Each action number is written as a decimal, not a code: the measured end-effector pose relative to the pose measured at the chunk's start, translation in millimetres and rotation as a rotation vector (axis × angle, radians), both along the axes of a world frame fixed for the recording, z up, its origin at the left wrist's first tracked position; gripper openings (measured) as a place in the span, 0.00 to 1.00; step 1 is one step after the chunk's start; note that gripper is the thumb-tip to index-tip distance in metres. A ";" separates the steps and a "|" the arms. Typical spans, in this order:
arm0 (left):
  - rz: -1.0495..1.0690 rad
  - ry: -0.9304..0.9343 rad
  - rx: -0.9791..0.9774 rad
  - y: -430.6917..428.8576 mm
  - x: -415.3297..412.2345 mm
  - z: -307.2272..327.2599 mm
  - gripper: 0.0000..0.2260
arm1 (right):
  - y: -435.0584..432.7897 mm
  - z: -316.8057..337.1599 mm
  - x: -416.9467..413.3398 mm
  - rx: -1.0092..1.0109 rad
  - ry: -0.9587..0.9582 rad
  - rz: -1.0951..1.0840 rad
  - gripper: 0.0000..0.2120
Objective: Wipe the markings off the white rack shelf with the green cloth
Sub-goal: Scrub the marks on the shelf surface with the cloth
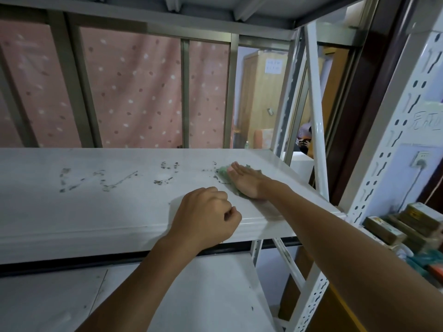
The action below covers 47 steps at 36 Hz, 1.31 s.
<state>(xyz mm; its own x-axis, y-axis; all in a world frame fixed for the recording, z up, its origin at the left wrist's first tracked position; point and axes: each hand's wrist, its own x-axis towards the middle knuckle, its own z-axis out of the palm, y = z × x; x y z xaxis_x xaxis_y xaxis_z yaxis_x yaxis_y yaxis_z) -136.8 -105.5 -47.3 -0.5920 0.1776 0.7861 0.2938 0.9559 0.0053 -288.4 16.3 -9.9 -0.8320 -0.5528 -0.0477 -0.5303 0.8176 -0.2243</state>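
The white rack shelf (84, 212) runs across the middle of the view. Dark smeared markings (107, 179) stretch over its far half, from the left to near the right end. My right hand (247, 180) lies flat, palm down, pressing the green cloth (224, 174) onto the shelf at the right end of the markings. Only the cloth's left edge shows from under the fingers. My left hand (206, 214) rests as a closed fist on the shelf's front edge, holding nothing.
A white slotted upright (383, 149) stands at the shelf's right front corner, with a diagonal brace (316, 130) behind it. Another shelf (167, 295) lies below and one above. Boxes (407, 224) are stacked at the right. A pink dotted curtain (134, 92) hangs behind.
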 end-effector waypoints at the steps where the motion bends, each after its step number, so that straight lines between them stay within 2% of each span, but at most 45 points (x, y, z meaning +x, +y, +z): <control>1: -0.003 0.001 -0.001 -0.1 0.2 -0.3 0.16 | 0.9 0.0 -0.3 -0.006 0.000 -0.016 0.31; 6: -0.011 -0.012 -0.004 -0.7 1.3 -0.7 0.16 | 12.7 0.5 -10.6 0.000 0.031 -0.081 0.30; 16: 0.069 -0.068 0.109 1.2 -4.4 6.1 0.16 | 52.2 -7.5 -72.7 -0.033 0.031 -0.307 0.36; 21: 0.066 -0.054 0.122 -2.1 -4.1 5.8 0.16 | 45.6 -6.1 -106.4 -0.019 0.023 -0.335 0.39; 25: 0.118 -0.051 0.205 -7.0 -2.3 3.9 0.17 | 28.3 -11.2 -139.7 0.049 0.053 -0.294 0.44; 31: 0.211 0.063 0.187 -1.4 -5.3 2.5 0.17 | -10.7 -6.2 -151.7 0.082 0.068 -0.138 0.38; 35: 0.203 0.079 0.215 -1.2 -3.9 -0.1 0.17 | -28.1 1.5 -140.3 0.080 0.057 -0.007 0.43; 40: 0.254 0.023 0.205 -3.1 -3.0 -4.2 0.17 | -36.5 7.6 -116.6 0.055 0.025 0.174 0.38; 47: 0.300 0.102 0.112 -0.8 -0.6 -5.6 0.17 | -40.2 4.8 -84.4 0.056 0.021 0.341 0.30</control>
<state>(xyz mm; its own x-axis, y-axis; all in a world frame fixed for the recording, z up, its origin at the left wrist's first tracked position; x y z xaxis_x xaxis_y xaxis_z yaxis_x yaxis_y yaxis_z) -137.4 -106.3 -52.9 -0.5220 -0.0831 0.8489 0.0037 0.9950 0.0997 -372.9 -23.9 -5.1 -0.6008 -0.7962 -0.0708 -0.7793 0.6032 -0.1699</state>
